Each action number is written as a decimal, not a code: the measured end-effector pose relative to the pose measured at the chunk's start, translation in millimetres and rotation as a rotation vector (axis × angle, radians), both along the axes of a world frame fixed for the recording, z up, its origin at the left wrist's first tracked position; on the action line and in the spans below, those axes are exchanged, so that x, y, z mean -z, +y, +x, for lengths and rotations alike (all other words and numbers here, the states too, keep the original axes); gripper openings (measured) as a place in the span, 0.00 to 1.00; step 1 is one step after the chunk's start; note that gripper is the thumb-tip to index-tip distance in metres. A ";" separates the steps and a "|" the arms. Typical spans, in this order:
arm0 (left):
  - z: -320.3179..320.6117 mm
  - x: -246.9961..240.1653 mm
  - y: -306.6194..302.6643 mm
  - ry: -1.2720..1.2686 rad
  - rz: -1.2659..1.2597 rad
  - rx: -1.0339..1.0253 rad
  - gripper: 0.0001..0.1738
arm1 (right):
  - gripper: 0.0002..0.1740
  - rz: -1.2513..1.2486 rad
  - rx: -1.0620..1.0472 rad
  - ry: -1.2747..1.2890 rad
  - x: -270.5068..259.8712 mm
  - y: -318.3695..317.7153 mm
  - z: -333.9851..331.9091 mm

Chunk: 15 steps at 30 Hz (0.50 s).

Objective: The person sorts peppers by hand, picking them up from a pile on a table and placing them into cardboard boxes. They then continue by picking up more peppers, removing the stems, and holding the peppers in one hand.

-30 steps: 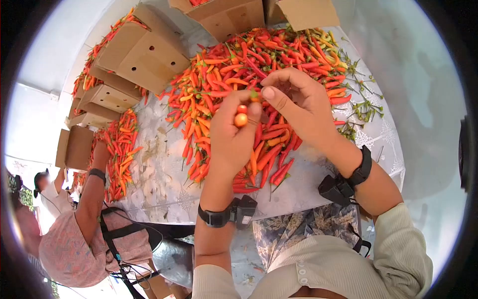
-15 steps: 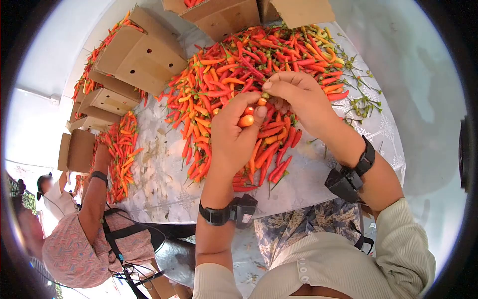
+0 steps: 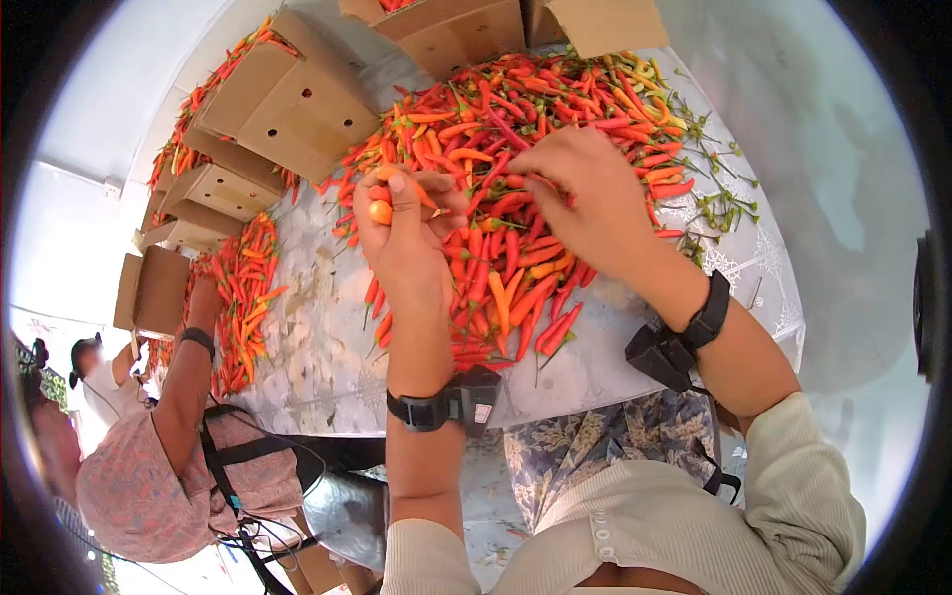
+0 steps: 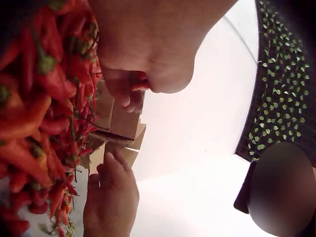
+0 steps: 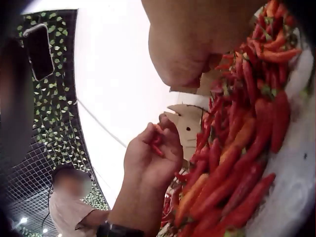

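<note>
My left hand [image 3: 407, 233] is raised over the left part of a big heap of red and orange chili peppers [image 3: 506, 288]. It holds a few peppers; under its thumb lies an orange chili pepper [image 3: 409, 184], and a rounded orange tip [image 3: 380, 211] shows beside it. The right wrist view shows red chili peppers [image 5: 157, 147] inside that hand. My right hand [image 3: 600, 203] is over the heap's middle, palm down, fingers bent loosely towards the peppers. A red pepper shows right at its fingertips, and no pepper appears between finger and thumb.
Cardboard boxes [image 3: 307, 109] with peppers line the table's back and left. Plucked green stems [image 3: 729, 213] lie scattered at right on the patterned tablecloth [image 3: 337, 382]. At left, another person's arm [image 3: 188, 372] reaches into a smaller pepper pile [image 3: 248, 297].
Both hands were together over the heap, fingertips meeting at a pepper's stem end. Now they are apart: the left has moved left with its peppers, the right stays over the heap, turned palm down.
</note>
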<state>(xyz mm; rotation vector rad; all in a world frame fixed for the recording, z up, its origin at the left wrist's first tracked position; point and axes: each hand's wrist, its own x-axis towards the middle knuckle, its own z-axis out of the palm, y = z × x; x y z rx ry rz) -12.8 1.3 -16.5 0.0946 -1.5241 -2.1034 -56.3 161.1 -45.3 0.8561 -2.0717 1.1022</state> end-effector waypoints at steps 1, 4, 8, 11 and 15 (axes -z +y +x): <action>0.2 1.6 -2.5 0.006 -0.008 0.034 0.11 | 0.11 0.071 -0.029 0.022 2.1 -3.6 2.1; -0.3 6.2 -8.7 -0.011 -0.065 0.097 0.09 | 0.15 0.262 -0.031 -0.033 11.9 -7.9 5.4; 0.5 6.0 -3.6 -0.115 -0.121 0.089 0.08 | 0.14 0.233 0.000 -0.078 9.9 -5.8 5.6; 2.6 5.2 -1.4 -0.152 -0.124 0.113 0.07 | 0.10 0.052 0.109 -0.053 2.6 -5.0 4.9; 2.7 8.6 2.8 -0.123 -0.313 0.171 0.09 | 0.07 -0.320 0.145 -0.103 -5.9 -3.6 6.6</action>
